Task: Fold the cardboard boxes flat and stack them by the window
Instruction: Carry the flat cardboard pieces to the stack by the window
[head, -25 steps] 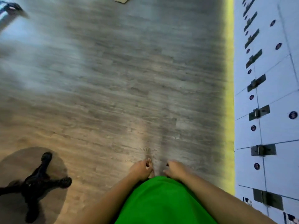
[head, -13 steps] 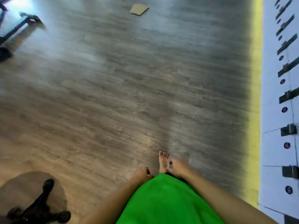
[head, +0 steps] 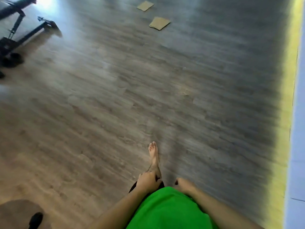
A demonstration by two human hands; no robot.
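Grey-brown wood-plank floor (head: 115, 100) underfoot, blurred by motion. Pale blue wall (head: 298, 113) with a yellow-lit strip along the right. Black metal frame on wheels (head: 18, 35) at far left. Well ahead, two flat tan cardboard pieces: nearer square sheet (head: 159, 23), farther one (head: 145, 5) just beyond, apart from each other and lying flat on the floor. Probably light, stiff along the panels, weak at creases; best pinched at an edge or slid up by a corner, since flat faces give little purchase. Left hand (head: 146, 181) and right hand (head: 184, 185) apart by the green shirt (head: 168, 210), fingers loosely curled, seemingly holding nothing. Bare foot (head: 154, 156) forward.
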